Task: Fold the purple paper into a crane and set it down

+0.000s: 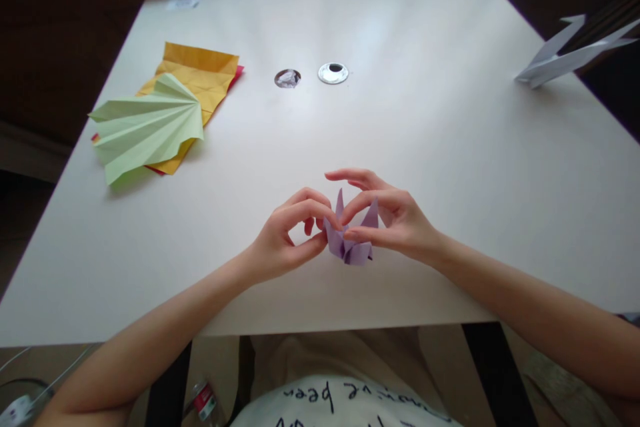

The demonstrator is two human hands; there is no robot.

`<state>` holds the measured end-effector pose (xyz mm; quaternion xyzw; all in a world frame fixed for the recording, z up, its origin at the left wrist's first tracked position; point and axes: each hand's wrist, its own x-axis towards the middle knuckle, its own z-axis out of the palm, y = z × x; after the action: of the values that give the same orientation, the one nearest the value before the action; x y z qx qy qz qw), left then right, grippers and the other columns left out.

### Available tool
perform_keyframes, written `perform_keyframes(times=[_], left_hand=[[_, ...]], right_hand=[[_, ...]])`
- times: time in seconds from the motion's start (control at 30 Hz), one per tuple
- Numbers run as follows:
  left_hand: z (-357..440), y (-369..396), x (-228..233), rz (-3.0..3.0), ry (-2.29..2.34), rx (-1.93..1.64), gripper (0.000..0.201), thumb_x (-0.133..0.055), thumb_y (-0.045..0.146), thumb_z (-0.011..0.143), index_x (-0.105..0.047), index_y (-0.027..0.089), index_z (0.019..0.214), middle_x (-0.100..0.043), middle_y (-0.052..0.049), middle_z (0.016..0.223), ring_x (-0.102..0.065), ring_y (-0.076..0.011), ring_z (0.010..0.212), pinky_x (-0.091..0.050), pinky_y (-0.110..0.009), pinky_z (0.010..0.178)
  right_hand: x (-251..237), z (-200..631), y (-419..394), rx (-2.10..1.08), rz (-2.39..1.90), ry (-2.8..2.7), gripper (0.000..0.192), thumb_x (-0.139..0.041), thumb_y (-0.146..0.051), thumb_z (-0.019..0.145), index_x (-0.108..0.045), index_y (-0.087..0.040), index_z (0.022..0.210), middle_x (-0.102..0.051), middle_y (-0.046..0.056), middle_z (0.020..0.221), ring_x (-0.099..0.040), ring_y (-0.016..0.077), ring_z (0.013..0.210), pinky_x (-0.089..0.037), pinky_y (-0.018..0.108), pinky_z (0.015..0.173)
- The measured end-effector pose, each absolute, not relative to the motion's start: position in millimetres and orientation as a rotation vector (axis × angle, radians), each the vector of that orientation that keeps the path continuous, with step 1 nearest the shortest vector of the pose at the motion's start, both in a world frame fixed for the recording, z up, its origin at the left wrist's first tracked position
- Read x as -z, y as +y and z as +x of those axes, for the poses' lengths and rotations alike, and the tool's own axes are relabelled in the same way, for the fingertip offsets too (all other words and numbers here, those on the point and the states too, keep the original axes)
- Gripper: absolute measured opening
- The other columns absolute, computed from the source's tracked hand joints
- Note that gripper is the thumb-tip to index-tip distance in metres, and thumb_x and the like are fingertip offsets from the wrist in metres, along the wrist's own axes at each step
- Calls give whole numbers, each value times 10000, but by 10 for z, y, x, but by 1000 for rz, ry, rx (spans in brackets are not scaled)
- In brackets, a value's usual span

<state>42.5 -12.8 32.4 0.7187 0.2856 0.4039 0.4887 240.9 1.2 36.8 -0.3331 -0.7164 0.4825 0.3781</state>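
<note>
At the frame's lower centre, a small spiky folded lilac-paper figure (357, 255) is being pinched by the left hand (286, 230) at its left edge and by the right hand (397, 221) mid-body; light pressure, sparing the creases, is probably being called for. 2 spikes (339, 202) are being pointed frame-upward, the long axis being partly hidden, unclear.

Shown are two bare hands (left hand (286, 235), right hand (400, 219)), one purple folded-paper figure (358, 254), one white folded-paper bird (560, 69), one pleated pale-green paper sheet (150, 121), at least one creased golden-yellow sheet (210, 63), at least one red sheet (237, 75), two round tabletop fittings (327, 77), one red-labelled bottle (204, 401).
</note>
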Motion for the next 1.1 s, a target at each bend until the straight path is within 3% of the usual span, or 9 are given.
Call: perform_keyframes(times=[0.33,0.63,1.1], left_hand=[[459,-152,-331,1865,697,-1047,174,-600,51,760,-620,181,874,-481,-6,804,-466,-83,697,-427,-203,579],[456,-189,-378,1826,700,-1000,162,-526,77,803,-617,187,881,-511,-25,812,-514,-109,733,-475,-241,640],[434,-164,-370,2096,766,-1158,115,-632,75,750,-575,175,759,-503,-4,801,-526,-90,717,-462,-216,595]], right_hand=[[-364,2392,21,-1307,-779,-1856,101,-742,-243,671,-725,-277,764,-526,8,1304,-369,252,1294,-330,455,1062],[-362,2382,29,-1231,-762,-1883,14,-727,-241,694,-718,-250,700,-578,27,1246,-393,230,1275,-362,439,1040],[-384,2388,23,-1037,-784,-1948,25,-735,-253,686,-715,-239,681,-621,50,1163,-442,244,1216,-397,432,1000]])
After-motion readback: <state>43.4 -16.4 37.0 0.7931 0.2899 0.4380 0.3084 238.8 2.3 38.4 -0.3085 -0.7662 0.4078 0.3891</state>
